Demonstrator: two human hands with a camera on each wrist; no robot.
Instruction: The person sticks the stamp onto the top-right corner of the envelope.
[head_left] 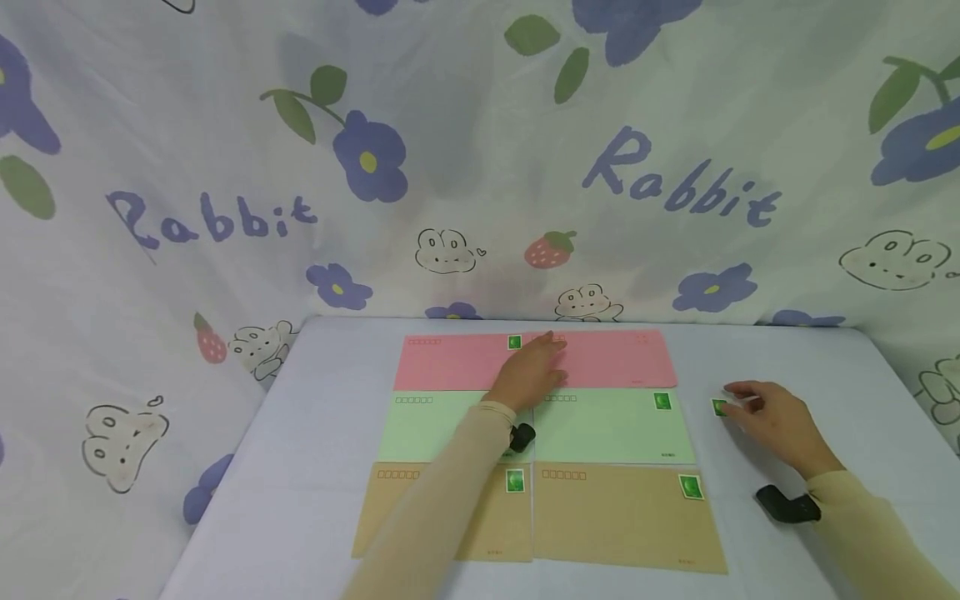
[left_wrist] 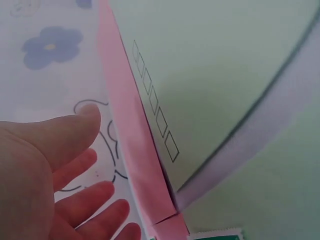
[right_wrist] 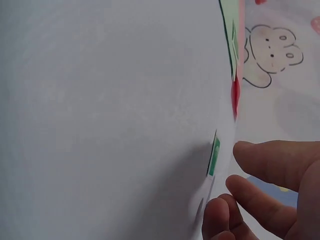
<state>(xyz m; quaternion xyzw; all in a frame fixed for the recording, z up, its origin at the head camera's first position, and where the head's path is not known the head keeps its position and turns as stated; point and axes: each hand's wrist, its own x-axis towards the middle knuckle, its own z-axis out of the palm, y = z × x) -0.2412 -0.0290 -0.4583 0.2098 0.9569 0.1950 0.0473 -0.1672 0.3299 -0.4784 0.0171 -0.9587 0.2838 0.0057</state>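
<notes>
My left hand (head_left: 527, 371) reaches over the inner ends of two pink envelopes (head_left: 607, 362), its fingers spread and holding nothing. In the left wrist view the same hand (left_wrist: 60, 175) is beside a pink edge and a pale green envelope (left_wrist: 235, 70). My right hand (head_left: 776, 421) is low over the white tablecloth, right of the envelopes. Its thumb overlaps a small green stamp (head_left: 718, 407) in the head view. The right wrist view shows this stamp (right_wrist: 214, 157) on the cloth, just off the fingertips, with thumb and forefinger (right_wrist: 250, 200) parted and loosely bent.
Pink, green and tan envelopes (head_left: 622, 521) lie in three rows of two. Green stamps mark the left pink (head_left: 514, 342), right green (head_left: 662, 401) and both tan ones (head_left: 691, 487). Black wrist cameras (head_left: 787, 505) sit on both wrists. A printed curtain (head_left: 480, 167) hangs behind.
</notes>
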